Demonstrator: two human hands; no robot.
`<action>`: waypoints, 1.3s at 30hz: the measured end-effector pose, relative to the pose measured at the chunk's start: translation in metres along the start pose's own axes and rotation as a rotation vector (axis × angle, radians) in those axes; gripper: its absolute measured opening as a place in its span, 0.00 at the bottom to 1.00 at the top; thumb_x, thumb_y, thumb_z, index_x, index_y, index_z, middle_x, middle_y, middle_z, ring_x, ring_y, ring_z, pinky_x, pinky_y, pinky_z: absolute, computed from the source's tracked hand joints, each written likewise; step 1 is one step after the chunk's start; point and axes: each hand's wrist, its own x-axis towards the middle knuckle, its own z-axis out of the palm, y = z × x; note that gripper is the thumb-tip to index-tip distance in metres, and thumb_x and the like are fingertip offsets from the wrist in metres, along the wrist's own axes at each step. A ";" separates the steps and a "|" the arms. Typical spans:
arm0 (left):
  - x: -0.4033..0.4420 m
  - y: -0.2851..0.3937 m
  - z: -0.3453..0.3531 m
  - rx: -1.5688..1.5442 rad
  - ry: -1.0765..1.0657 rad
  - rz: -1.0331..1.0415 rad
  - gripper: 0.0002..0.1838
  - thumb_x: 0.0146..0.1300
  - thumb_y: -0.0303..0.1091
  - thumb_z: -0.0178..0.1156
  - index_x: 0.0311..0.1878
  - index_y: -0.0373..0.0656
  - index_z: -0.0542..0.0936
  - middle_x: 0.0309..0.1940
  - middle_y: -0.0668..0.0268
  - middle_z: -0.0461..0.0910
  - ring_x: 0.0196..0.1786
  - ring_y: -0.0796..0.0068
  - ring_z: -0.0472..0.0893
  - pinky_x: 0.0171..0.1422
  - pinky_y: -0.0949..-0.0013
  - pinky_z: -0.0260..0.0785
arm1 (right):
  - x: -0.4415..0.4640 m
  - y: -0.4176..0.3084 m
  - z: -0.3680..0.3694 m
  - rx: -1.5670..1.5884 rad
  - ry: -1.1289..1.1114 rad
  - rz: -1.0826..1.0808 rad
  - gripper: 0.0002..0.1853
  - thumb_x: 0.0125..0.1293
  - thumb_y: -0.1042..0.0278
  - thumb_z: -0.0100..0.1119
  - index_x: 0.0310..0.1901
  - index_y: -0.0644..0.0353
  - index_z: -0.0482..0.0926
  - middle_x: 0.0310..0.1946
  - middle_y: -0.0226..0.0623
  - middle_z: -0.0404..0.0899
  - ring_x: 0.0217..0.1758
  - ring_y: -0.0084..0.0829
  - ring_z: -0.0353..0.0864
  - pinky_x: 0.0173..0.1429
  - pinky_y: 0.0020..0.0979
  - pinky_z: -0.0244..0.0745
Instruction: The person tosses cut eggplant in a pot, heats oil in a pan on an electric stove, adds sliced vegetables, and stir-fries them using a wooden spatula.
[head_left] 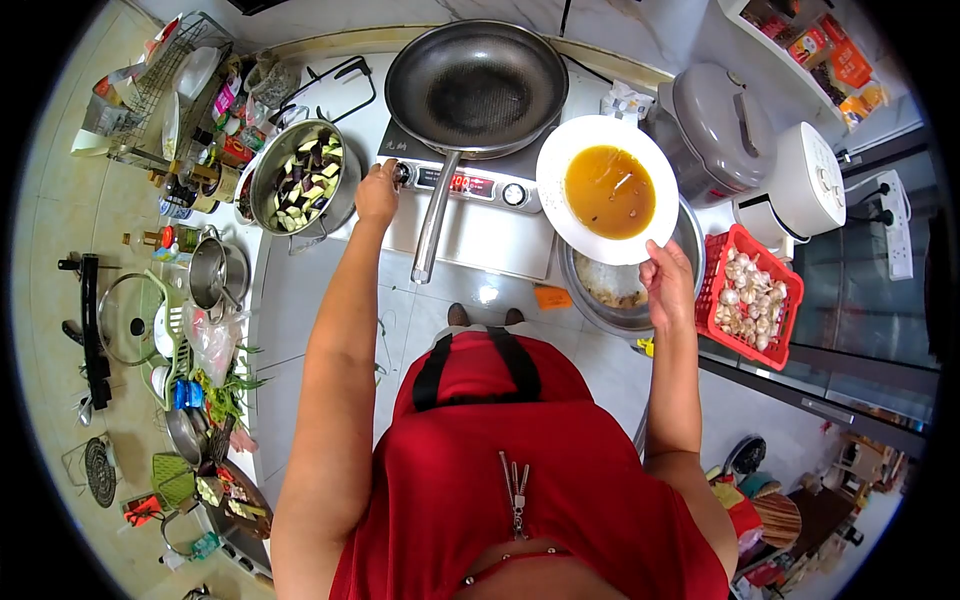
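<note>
My left hand (378, 192) is closed at the left end of the cooker's control panel, its fingers pinching a dark knob (402, 173). A red lit display glows beside it on the induction cooker (468, 184). On the cooker sits a black frying pan (478, 90), its steel handle pointing toward me; the pan looks bare inside. My right hand (668, 282) grips the near rim of a white plate (552, 178). Amber, oil-like liquid (610, 192) fills the plate's middle. The plate is held above a steel basin (600, 315), partly hiding it.
A steel pot of cut eggplant (308, 185) stands left of the cooker. To the right are a grey pressure cooker (715, 125), a white appliance (800, 185) and a red basket (790, 310) of garlic. Bottles (195, 180) and a small saucepan (212, 270) line the left counter.
</note>
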 end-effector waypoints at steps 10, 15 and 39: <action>-0.011 0.005 -0.003 -0.075 0.173 -0.042 0.19 0.57 0.35 0.61 0.53 0.48 0.73 0.40 0.57 0.77 0.43 0.50 0.79 0.46 0.53 0.72 | 0.000 -0.004 0.000 -0.009 -0.014 -0.007 0.10 0.64 0.72 0.55 0.46 0.64 0.75 0.23 0.22 0.70 0.19 0.13 0.60 0.23 0.16 0.56; -0.028 0.016 -0.013 -0.317 0.254 -0.037 0.18 0.59 0.43 0.62 0.43 0.38 0.79 0.33 0.58 0.78 0.37 0.62 0.78 0.42 0.63 0.70 | -0.002 -0.008 0.003 -0.003 0.014 -0.018 0.11 0.64 0.72 0.55 0.47 0.64 0.76 0.24 0.22 0.72 0.19 0.13 0.60 0.23 0.16 0.56; -0.097 0.083 -0.051 -0.958 -0.433 -0.331 0.08 0.57 0.30 0.61 0.34 0.40 0.72 0.18 0.72 0.69 0.18 0.83 0.68 0.22 0.76 0.62 | 0.010 -0.009 -0.004 0.006 -0.005 -0.035 0.10 0.63 0.72 0.57 0.45 0.64 0.75 0.23 0.23 0.73 0.16 0.13 0.62 0.20 0.15 0.55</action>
